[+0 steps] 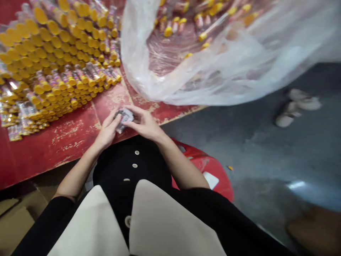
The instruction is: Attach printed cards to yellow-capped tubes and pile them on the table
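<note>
Left hand point(108, 128) and right hand point(144, 123) meet just below the middle of the frame, fingers half curled and pinching a small packet point(124, 116) between them at the near edge of the red table point(66, 138). It looks like a crinkly clear wrapper, though blur hides what is inside. Film that slick probably wants a light fingertip grip, held low over the scuffed, flaking paint. At upper left lies a heap of slim yellow-capped tubes point(58, 53); a limp, cloudy plastic bag point(239, 71) fills the upper right.
</note>
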The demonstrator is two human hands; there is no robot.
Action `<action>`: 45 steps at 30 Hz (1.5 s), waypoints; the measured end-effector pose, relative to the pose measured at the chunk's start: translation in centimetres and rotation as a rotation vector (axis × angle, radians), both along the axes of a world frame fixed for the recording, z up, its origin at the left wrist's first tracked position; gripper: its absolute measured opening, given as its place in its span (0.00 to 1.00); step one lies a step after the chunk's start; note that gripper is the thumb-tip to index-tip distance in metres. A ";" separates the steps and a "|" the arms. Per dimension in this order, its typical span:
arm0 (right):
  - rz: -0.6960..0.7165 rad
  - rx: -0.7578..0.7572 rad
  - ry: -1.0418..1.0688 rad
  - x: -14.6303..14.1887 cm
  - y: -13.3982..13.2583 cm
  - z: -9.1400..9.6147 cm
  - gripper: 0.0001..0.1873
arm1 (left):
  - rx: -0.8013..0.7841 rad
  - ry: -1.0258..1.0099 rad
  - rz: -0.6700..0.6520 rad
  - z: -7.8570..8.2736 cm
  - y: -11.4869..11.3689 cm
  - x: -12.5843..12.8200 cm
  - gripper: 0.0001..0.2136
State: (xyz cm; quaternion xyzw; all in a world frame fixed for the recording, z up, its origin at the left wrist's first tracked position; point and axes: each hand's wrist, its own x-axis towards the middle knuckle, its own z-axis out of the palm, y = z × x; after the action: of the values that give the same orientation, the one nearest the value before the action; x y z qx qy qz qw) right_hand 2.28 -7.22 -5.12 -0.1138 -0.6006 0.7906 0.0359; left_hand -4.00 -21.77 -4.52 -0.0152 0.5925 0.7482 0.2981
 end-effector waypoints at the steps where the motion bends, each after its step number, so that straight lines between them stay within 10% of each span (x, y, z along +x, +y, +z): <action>1: 0.026 -0.051 -0.001 0.1 -0.1 -0.2 0.29 | -0.030 0.028 -0.025 0.0 -0.4 0.0 0.19; 10: -0.328 -0.555 -0.101 1.5 -4.3 -0.5 0.30 | 0.085 0.290 0.093 0.1 3.4 3.5 0.21; 20: -0.486 0.128 0.037 3.6 1.2 -1.3 0.13 | 0.143 -0.025 -0.070 1.9 6.9 3.3 0.11; 31: -0.377 0.288 0.092 1.7 3.4 1.8 0.14 | 0.093 -0.011 0.173 2.4 8.9 2.6 0.17; 35: -0.207 0.468 0.133 -2.9 7.6 1.6 0.24 | 0.156 -0.044 0.340 3.4 9.8 1.0 0.20; 41: -0.544 1.189 0.028 -19.4 23.3 1.4 0.23 | 0.013 -0.043 0.261 3.5 7.0 0.0 0.17; 45: -0.192 1.427 -0.051 -27.7 26.4 2.1 0.22 | 0.006 -0.115 0.229 2.8 5.8 0.3 0.16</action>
State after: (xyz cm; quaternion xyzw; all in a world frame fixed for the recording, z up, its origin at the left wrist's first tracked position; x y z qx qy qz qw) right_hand -25.45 19.18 -2.99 -0.1332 -0.9588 0.1959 0.1570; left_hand -3.71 -15.94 -1.71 -0.1248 0.5667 0.7770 0.2442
